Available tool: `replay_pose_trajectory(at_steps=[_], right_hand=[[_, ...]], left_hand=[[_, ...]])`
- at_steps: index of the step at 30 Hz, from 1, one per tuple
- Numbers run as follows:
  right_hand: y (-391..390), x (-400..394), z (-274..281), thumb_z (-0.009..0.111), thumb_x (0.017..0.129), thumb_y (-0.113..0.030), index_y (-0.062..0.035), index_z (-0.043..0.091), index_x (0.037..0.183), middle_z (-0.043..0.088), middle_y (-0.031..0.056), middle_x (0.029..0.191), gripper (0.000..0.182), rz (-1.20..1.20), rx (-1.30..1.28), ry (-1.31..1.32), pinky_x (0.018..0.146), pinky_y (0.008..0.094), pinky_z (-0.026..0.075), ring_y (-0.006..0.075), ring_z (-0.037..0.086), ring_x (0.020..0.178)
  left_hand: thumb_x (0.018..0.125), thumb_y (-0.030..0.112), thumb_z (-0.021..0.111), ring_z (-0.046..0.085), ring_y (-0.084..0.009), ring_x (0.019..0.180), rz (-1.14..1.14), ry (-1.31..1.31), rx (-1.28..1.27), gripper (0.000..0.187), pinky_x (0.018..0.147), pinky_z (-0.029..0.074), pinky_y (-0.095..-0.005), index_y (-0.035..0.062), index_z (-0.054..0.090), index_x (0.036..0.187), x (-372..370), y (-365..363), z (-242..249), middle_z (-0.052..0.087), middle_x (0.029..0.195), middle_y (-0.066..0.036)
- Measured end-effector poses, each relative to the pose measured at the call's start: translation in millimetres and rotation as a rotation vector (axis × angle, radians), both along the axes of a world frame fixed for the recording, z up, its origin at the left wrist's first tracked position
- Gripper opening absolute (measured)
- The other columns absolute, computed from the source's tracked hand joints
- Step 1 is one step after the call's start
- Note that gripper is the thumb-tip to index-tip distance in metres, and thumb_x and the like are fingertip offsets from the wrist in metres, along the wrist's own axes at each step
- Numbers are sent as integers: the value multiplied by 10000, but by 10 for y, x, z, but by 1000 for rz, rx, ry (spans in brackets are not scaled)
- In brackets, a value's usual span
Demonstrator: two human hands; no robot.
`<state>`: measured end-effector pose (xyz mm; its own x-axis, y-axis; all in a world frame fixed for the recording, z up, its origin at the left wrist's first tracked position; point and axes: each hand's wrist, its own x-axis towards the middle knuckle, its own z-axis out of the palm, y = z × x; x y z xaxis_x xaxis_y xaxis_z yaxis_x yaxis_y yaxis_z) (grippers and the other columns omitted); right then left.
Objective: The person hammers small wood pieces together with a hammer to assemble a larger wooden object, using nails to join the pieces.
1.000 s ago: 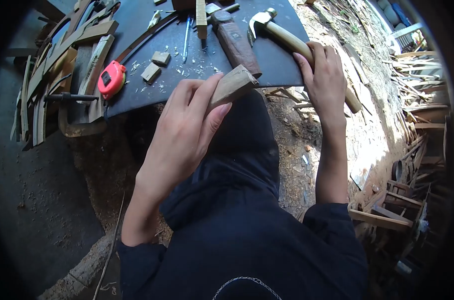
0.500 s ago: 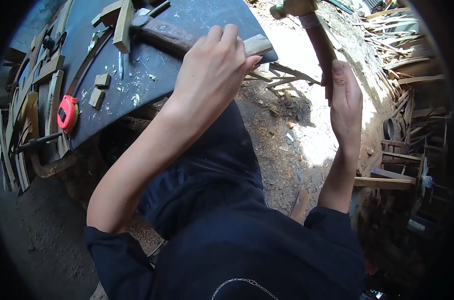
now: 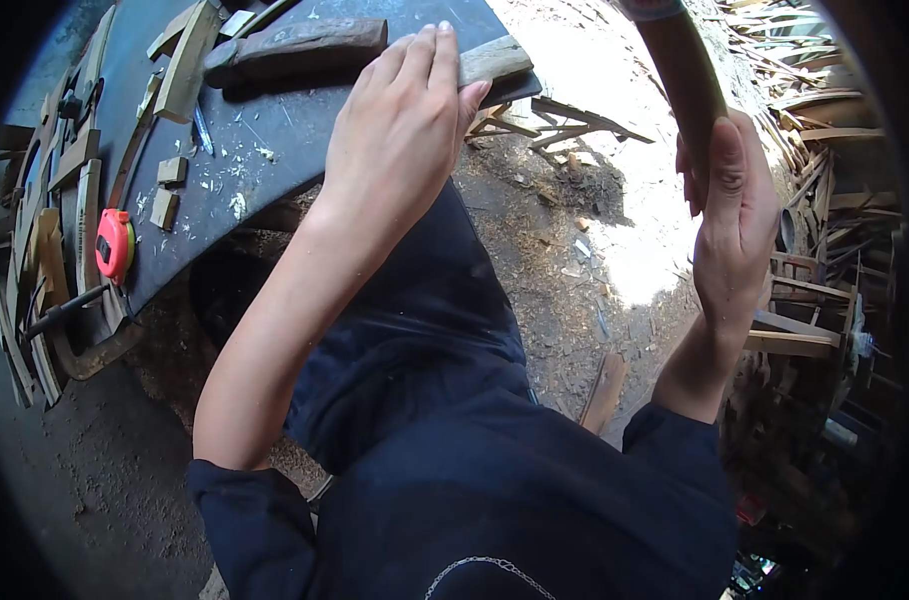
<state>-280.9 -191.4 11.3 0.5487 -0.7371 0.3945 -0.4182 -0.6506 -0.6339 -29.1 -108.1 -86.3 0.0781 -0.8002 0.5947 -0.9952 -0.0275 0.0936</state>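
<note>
- Fingers of your left hand (image 3: 399,125) lie close together over a wooden block (image 3: 499,60), holding it with the thumb at its near side; those of your right hand (image 3: 731,215) are curled round the handle of a hammer (image 3: 682,75), thumb laid along it.
- Dark table (image 3: 294,150): it spreads ahead and to your left, one corner just beyond your block.
- Your hammer: up to the right, apart from the table, its head running out of view at the top.
- Dark brown wooden piece (image 3: 294,50): on the table, just left of your left fingertips.
- Your block: at the table's right corner, one end showing, the other hidden by your hand.
- Red tape measure (image 3: 115,246): near the table's left edge.
- Two small wooden blocks (image 3: 164,210): side by side, near the tape measure.
- Pale wood shavings (image 3: 238,205): scattered about them.
</note>
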Motion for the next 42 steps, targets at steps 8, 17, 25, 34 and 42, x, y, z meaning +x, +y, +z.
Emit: replay_pose_trajectory(at_steps=[8, 17, 25, 34, 42], right_hand=[[26, 86, -36, 464, 1141, -460, -50, 663, 1129, 660, 170, 759, 456, -141, -190, 374, 615, 456, 487, 363, 678, 691], [-63, 187, 14, 377, 1161, -497, -54, 675, 1092, 666, 121, 730, 539, -147, -191, 278, 587, 411, 475, 268, 669, 642], [-106, 234, 63, 415, 1155, -493, -51, 691, 1104, 654, 91, 718, 524, -127, -190, 251, 578, 385, 477, 226, 654, 625], [-189, 233, -133, 428, 1145, -475, -86, 641, 1122, 650, 175, 723, 444, -84, -311, 428, 600, 505, 477, 410, 678, 693], [-226, 162, -62, 414, 1145, -505, -92, 664, 1131, 676, 118, 711, 483, -130, -190, 247, 582, 458, 478, 302, 709, 662]], left_hand=[[1103, 345, 570, 609, -377, 1357, 46, -29, 17, 540, 1135, 490, -424, -110, 600, 1392, -4, -13, -31, 634, 1411, -302], [1101, 346, 575, 624, -376, 1341, 25, 1, 18, 527, 1130, 496, -422, -102, 622, 1374, 1, -7, -24, 650, 1394, -296], [1106, 361, 558, 638, -366, 1326, 27, -3, 3, 537, 1119, 506, -416, -101, 622, 1372, 11, -9, -39, 658, 1385, -291], [1101, 361, 571, 623, -360, 1346, 35, -9, 3, 532, 1128, 495, -412, -82, 617, 1392, 21, -10, -35, 650, 1409, -274], [1101, 363, 568, 622, -358, 1348, 35, 8, 11, 533, 1128, 494, -413, -84, 620, 1386, 9, -4, -51, 652, 1405, -275]])
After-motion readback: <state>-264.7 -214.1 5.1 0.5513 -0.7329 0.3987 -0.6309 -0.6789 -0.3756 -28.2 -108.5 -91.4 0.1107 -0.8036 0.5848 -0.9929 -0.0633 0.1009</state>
